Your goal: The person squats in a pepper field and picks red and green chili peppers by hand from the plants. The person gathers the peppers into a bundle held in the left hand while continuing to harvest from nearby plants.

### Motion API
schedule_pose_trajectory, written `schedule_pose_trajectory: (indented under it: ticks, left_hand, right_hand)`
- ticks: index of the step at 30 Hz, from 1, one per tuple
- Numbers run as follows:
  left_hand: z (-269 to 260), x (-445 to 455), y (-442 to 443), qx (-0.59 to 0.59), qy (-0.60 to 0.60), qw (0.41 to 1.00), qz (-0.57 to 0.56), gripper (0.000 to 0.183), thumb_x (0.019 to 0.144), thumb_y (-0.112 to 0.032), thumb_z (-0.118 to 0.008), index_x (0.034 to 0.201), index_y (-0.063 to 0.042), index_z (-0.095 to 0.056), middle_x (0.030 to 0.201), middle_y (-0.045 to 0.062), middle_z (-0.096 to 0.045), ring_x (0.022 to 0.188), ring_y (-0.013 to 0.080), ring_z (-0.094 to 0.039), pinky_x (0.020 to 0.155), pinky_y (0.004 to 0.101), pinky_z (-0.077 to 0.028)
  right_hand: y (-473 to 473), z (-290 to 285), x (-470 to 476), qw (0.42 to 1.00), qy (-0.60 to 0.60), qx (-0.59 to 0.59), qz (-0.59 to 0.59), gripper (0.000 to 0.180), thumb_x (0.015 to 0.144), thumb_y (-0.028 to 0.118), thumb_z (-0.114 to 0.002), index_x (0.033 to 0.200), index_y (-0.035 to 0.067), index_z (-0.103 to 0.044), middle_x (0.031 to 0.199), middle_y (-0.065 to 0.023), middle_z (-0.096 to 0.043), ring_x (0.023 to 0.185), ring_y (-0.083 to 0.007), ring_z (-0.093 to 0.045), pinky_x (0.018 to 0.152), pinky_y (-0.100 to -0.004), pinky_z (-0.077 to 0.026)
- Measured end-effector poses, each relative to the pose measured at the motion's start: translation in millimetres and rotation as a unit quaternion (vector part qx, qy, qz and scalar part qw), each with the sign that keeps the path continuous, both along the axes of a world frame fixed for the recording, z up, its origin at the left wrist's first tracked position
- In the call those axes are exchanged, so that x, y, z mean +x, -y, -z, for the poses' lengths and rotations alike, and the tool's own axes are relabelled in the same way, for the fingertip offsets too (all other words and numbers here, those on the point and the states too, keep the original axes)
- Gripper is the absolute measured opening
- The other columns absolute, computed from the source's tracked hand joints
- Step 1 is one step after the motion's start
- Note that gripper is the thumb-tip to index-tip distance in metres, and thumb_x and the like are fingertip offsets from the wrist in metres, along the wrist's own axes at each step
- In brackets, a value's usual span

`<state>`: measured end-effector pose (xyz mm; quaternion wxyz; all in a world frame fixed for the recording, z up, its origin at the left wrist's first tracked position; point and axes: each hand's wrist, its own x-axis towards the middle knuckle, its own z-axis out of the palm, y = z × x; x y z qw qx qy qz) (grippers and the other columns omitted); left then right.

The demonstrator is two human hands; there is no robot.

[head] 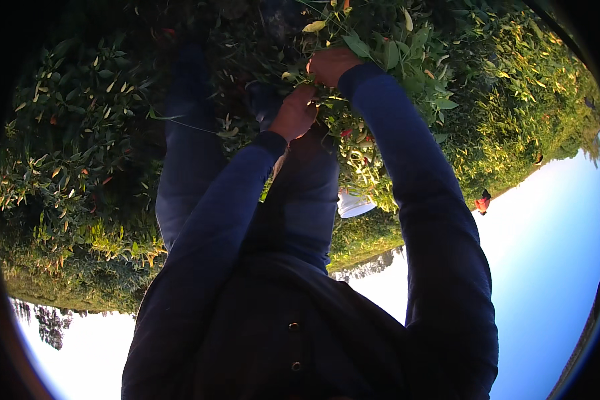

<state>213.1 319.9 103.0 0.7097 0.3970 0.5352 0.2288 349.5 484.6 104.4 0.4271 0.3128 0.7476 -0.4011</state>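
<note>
My right hand (334, 66) is in among the leaves of a pepper plant (410, 55), its bent fingers closed on a leafy sprig. Just below and to the left is my left hand (296, 113), with curled fingers touching the same greenery. Small pale pieces show at its fingertips; whether it grips them is hidden. Pale yellow-green peppers hang around both hands, and a red pepper (346, 133) shows below them. A yellowish leaf or pepper (314, 26) lies above my right hand.
Dense pepper plants (80, 125) with pale and red fruit stand on the left, and more (519, 75) on the right. A white bucket (354, 205) is beside my leg (305, 195). Another person (482, 202) in red is far off at the field's edge.
</note>
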Motion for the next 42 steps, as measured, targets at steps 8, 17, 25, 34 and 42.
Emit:
schedule_pose_trajectory:
  ticks: [8,17,25,34,42]
  left_hand:
    - [24.0,-18.6,-12.5,-0.098,0.038,0.994,-0.018,0.029,0.095,-0.007,-0.066,0.123,-0.001,-0.067,0.112,0.011,-0.068,0.102,0.0174,-0.065,0.088,0.0322,-0.052]
    - [23.6,-34.5,2.2,-0.149,0.009,0.989,0.002,0.029,0.095,-0.003,-0.064,0.124,0.000,-0.067,0.109,0.011,-0.072,0.094,0.0134,-0.065,0.082,0.0295,-0.053]
    - [28.0,-44.6,-28.5,-0.337,0.173,0.908,-0.182,0.022,0.102,-0.004,-0.057,0.121,0.005,-0.062,0.113,0.011,-0.071,0.098,0.0177,-0.070,0.091,0.0317,-0.058]
    - [29.4,-42.9,-56.9,-0.391,0.167,0.876,-0.227,0.031,0.101,-0.007,-0.063,0.124,0.010,-0.052,0.118,0.021,-0.068,0.107,0.0255,-0.071,0.094,0.0348,-0.060]
    - [32.5,-43.6,-41.3,-0.353,0.173,0.906,-0.154,0.037,0.098,-0.007,-0.068,0.131,0.005,-0.056,0.115,0.012,-0.069,0.100,0.0193,-0.069,0.085,0.0332,-0.058]
  right_hand:
    - [31.7,-2.2,22.1,0.985,-0.125,0.119,-0.005,0.015,0.087,0.020,-0.065,0.087,0.007,-0.072,0.091,-0.0135,-0.071,0.087,-0.0370,-0.071,0.073,-0.0467,-0.057]
    - [-57.4,-83.2,19.6,0.734,-0.162,-0.006,0.659,0.026,0.103,0.028,-0.060,0.089,0.007,-0.061,0.075,-0.0012,-0.057,0.062,-0.0131,-0.056,0.056,-0.0306,-0.045]
    - [-52.4,-107.2,-5.6,0.577,-0.200,-0.127,0.782,0.030,0.105,0.031,-0.063,0.086,0.009,-0.060,0.073,0.0038,-0.049,0.064,-0.0048,-0.049,0.054,-0.0233,-0.039]
    - [109.7,-53.5,-26.8,0.612,0.038,0.132,0.779,0.019,0.100,0.021,-0.065,0.091,0.004,-0.064,0.072,-0.0031,-0.063,0.052,-0.0094,-0.050,0.045,-0.0263,-0.036]
    - [114.2,-13.3,-58.5,0.379,0.036,-0.018,0.925,0.031,0.101,0.029,-0.063,0.081,0.005,-0.064,0.063,-0.0070,-0.063,0.040,-0.0134,-0.046,0.037,-0.0281,-0.031]
